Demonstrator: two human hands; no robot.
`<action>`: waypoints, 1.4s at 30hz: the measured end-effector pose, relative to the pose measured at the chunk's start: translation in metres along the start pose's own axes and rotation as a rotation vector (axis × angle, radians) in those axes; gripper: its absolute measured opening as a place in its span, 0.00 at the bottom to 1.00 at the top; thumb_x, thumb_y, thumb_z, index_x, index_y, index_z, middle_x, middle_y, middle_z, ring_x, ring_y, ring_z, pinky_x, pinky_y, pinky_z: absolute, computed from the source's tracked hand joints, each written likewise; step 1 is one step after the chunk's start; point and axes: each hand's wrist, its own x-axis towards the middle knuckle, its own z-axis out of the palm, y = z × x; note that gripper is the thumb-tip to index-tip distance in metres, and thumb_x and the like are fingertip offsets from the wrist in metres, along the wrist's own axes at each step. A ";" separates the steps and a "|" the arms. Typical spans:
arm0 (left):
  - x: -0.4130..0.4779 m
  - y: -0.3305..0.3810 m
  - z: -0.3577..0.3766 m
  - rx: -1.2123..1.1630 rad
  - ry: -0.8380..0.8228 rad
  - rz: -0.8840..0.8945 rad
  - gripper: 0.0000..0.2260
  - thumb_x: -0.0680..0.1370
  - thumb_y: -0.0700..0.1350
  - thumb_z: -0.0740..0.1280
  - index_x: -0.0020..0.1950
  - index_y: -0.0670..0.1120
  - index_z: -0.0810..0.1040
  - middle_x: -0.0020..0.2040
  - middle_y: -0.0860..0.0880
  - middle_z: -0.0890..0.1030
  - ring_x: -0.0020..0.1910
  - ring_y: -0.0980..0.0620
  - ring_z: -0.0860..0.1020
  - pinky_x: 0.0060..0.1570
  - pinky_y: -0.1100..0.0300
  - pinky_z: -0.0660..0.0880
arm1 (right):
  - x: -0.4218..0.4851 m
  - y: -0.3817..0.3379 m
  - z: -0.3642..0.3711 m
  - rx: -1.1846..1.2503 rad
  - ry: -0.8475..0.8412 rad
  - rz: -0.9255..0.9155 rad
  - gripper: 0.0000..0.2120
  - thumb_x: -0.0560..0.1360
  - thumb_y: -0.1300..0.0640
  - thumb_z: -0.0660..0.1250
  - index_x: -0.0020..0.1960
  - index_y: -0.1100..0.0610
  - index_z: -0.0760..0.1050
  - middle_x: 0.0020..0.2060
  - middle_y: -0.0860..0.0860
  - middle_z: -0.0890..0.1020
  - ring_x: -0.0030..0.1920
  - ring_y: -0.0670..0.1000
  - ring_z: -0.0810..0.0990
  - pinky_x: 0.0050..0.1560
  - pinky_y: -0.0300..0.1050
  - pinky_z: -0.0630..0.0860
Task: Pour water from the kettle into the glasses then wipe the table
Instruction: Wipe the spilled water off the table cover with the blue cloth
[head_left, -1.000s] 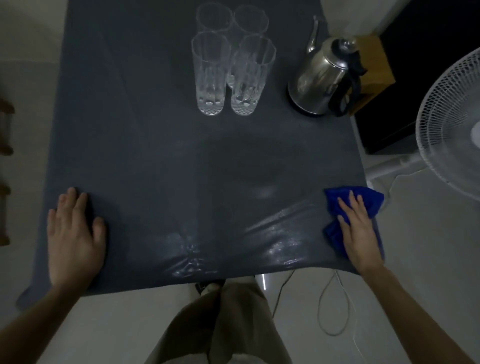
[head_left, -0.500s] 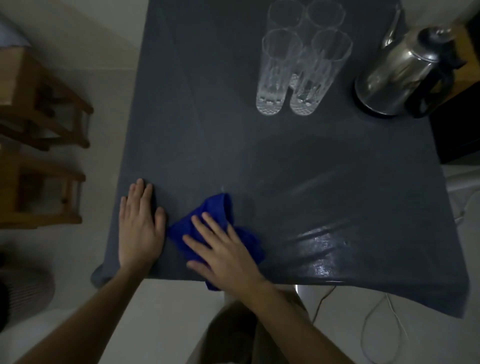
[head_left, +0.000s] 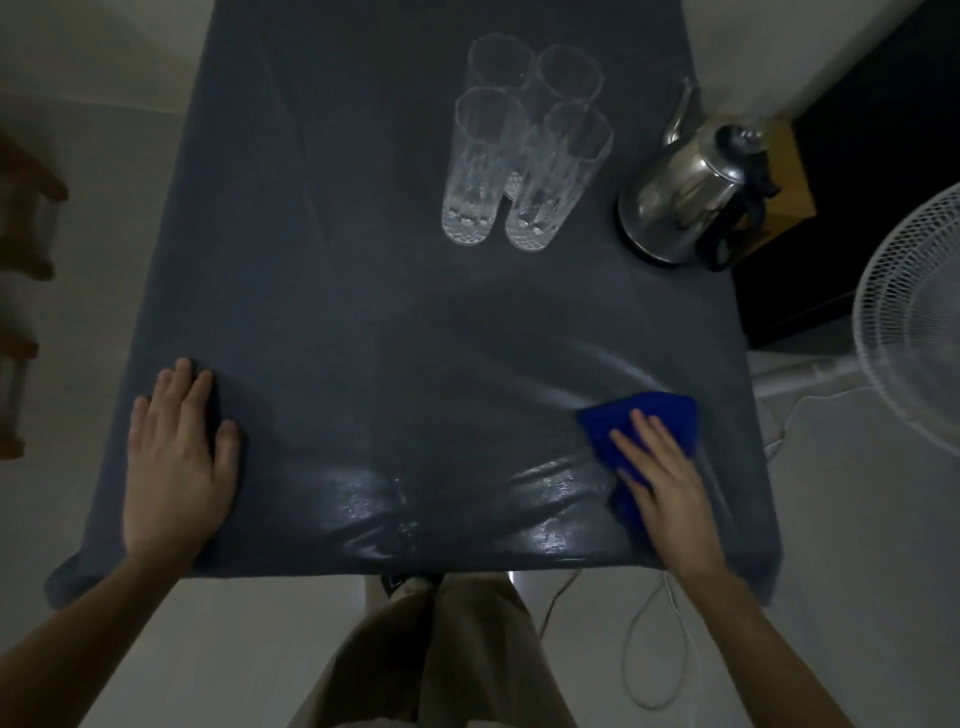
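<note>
A dark grey table (head_left: 363, 291) fills the view. Several clear cut glasses (head_left: 519, 166) stand grouped at its far middle. A steel kettle (head_left: 685, 202) with a black handle sits to their right near the table's right edge. My right hand (head_left: 662, 478) presses flat on a blue cloth (head_left: 649, 421) at the near right of the table. My left hand (head_left: 176, 467) lies flat, fingers apart, on the near left corner. A wet sheen (head_left: 384, 504) shows along the near edge between my hands.
A white standing fan (head_left: 914, 332) is off the table's right side, with a white cable (head_left: 660, 649) looping on the floor below. A dark cabinet (head_left: 857, 171) stands behind the kettle. Wooden furniture (head_left: 26, 249) is at the far left. My legs (head_left: 436, 660) are under the near edge.
My right hand has slid the blue cloth from beside my left hand across to the near right of the table. My left hand stays planted on the near left corner.
</note>
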 end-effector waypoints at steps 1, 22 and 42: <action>0.000 -0.001 0.000 0.000 0.000 -0.002 0.26 0.79 0.53 0.51 0.75 0.42 0.60 0.78 0.42 0.58 0.78 0.44 0.54 0.77 0.55 0.42 | 0.002 0.007 -0.005 -0.007 0.022 0.065 0.31 0.73 0.69 0.69 0.72 0.51 0.66 0.74 0.51 0.64 0.75 0.55 0.60 0.67 0.67 0.67; -0.001 0.001 0.003 -0.003 0.030 0.000 0.26 0.80 0.52 0.51 0.76 0.43 0.59 0.78 0.43 0.57 0.78 0.45 0.53 0.75 0.63 0.38 | 0.017 -0.181 0.065 -0.022 -0.196 -0.757 0.22 0.73 0.64 0.63 0.66 0.54 0.74 0.69 0.53 0.73 0.70 0.56 0.66 0.65 0.57 0.70; 0.001 -0.003 0.003 0.018 0.024 0.005 0.26 0.80 0.53 0.51 0.76 0.43 0.59 0.78 0.43 0.58 0.78 0.44 0.54 0.73 0.66 0.35 | 0.059 -0.141 0.051 0.171 0.075 0.016 0.21 0.77 0.52 0.57 0.67 0.58 0.75 0.68 0.56 0.75 0.71 0.60 0.69 0.68 0.60 0.66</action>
